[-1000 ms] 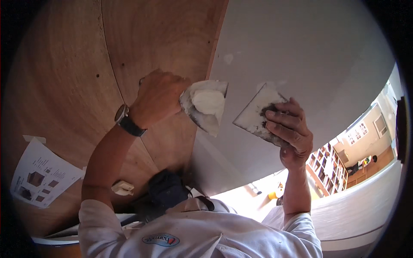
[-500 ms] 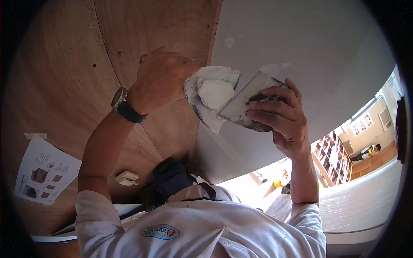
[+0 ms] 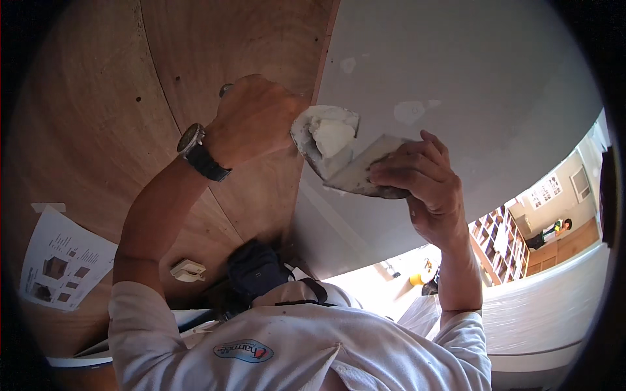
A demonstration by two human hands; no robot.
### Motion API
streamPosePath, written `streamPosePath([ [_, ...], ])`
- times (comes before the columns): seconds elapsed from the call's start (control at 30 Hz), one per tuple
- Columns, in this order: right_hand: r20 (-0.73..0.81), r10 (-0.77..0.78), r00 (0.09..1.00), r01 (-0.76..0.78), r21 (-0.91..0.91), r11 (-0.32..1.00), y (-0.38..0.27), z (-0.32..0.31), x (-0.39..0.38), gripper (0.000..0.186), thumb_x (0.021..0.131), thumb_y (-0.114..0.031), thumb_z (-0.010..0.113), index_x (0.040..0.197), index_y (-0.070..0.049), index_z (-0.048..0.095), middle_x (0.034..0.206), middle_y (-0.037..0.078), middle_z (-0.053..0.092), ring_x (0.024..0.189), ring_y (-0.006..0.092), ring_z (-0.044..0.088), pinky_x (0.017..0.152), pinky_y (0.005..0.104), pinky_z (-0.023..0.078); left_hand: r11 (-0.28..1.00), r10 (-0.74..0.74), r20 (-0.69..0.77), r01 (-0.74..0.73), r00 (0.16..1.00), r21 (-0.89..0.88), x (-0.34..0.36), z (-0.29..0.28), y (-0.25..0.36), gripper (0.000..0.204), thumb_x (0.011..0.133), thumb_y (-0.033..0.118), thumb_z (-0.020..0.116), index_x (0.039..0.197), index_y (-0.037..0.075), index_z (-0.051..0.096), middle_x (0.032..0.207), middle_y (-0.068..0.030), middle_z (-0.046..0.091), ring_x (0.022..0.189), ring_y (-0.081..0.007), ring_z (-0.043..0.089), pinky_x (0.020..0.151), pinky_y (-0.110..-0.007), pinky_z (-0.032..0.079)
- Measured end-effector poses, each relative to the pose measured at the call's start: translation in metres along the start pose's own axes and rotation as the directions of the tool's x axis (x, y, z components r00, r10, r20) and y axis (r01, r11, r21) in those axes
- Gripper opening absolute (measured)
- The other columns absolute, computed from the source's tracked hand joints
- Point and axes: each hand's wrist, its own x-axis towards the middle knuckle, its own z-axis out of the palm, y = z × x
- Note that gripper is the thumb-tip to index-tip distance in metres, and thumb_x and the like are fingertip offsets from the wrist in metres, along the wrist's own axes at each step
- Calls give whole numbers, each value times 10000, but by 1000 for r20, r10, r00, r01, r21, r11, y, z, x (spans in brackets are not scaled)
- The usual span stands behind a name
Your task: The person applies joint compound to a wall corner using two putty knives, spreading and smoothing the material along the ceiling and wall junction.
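Note:
My left hand (image 3: 257,117), with a watch on the wrist, is closed on a putty knife, its handle mostly hidden; the knife's wide blade (image 3: 313,158) bears a lump of white putty (image 3: 332,135). My right hand (image 3: 427,182) grips a flat, stained square spreader (image 3: 372,153), whose lower left edge meets the knife blade just below the putty. Behind both tools is a grey panel (image 3: 469,65) with small white patches, beside a brown plywood surface (image 3: 91,111).
A printed sheet (image 3: 62,257) is taped to the plywood near a cream wall fitting (image 3: 187,269). A dark bag (image 3: 254,267) lies below. At the right are a shelving unit (image 3: 499,241), plastic sheeting (image 3: 528,306) and, farther off, another person (image 3: 551,234).
Since a second ago my left hand and knife have risen and shifted right. My right hand has brought the spreader leftward onto the knife blade, tilting it flatter.

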Motion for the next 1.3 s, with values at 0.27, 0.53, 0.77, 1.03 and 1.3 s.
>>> streamPosePath([
  [0.27, 129, 748, 650, -275, 959, 73, 31, 22, -28, 381, 986, -107, 687, 1298, 67, 553, 1137, 117, 698, 986, 211, 703, 845, 366, 595, 999, -44, -208, 40, 977, -25, 43, -7, -66, 239, 831, 203, 694, 1003, 50, 759, 855, -198, 721, 820, -375, 702, 764, -478, 541],
  [0.53, -500, 658, 563, -1, 796, 606, 25, -57, 33, 298, 970, -48, 673, 1251, 32, 614, 1126, 102, 687, 1068, 185, 668, 905, 335, 572, 938, -337, -159, 315, 928, -146, 86, -76, -90, 352, 896, 375, 701, 909, 29, 762, 865, -194, 728, 855, -380, 712, 727, -498, 556],
  [0.77, -344, -661, 667, 13, -881, 473, 81, -142, 198, 532, 885, 45, 663, 1384, -136, 635, 1279, 109, 659, 1178, 273, 610, 1002, 431, 478, 977, -196, -381, 148, 903, -151, 94, -42, -111, 424, 896, 407, 738, 933, -16, 752, 781, -210, 712, 687, -353, 707, 633, -443, 536],
  [1.03, 36, -532, 846, 30, -999, -21, 160, -170, 344, 706, 824, 20, 633, 1459, -283, 564, 1424, 39, 562, 1319, 272, 519, 1066, 509, 431, 952, -270, -272, 215, 923, -216, 87, -54, -102, 336, 866, 318, 739, 918, -14, 743, 856, -220, 725, 825, -376, 723, 732, -474, 556],
  [1.3, -56, -325, 944, -101, -988, -121, 174, -172, 402, 522, 982, -133, 564, 1463, -335, 535, 1498, 69, 513, 1408, 309, 449, 1155, 574, 364, 944, -294, -250, 238, 923, -231, 76, -55, -106, 352, 833, 320, 760, 945, -14, 743, 869, -239, 722, 802, -414, 716, 711, -499, 560],
])
